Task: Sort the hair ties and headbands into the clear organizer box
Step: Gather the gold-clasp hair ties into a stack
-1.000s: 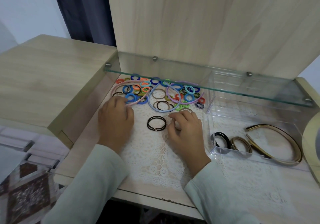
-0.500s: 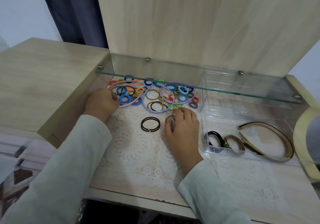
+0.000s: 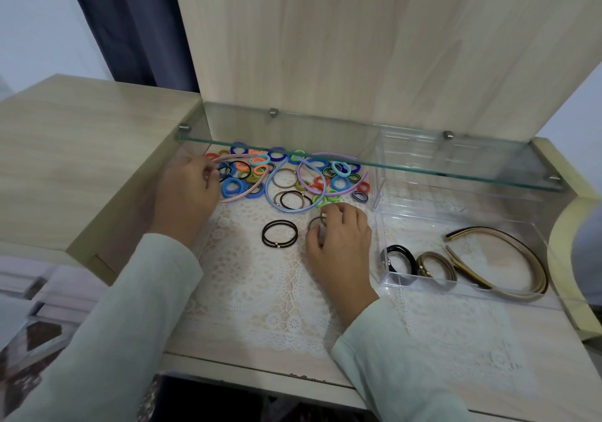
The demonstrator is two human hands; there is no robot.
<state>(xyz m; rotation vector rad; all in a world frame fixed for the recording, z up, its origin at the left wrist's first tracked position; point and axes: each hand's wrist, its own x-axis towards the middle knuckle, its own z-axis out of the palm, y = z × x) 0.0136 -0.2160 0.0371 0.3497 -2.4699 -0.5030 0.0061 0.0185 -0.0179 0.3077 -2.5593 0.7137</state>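
Since the earlier frame the left hand had slid away from the middle of the lace mat to the far left edge of the pile of hair ties, hard against the wooden side panel. Its grip was curled, fingertips pinching a thin black tie just inside the arc of the pink headband.

The right hand had kept its place at the pile's near edge. Its grip was bent over a brown tie, with thumb and forefinger closed on the ring. A pair of black ties lay alone on the mat between the two hands, touching neither.

The blue headband and purple headband lay over the pile, partly under the front edge of the glass shelf, which left only low room above them.

The clear organizer box stood just right of the right hand, its near corner close to the wrist. Inside, black ties and brown ties sat along the front wall, and tan headbands lay toward the right wall. Open mat stretched from the hands to the front edge of the surface.
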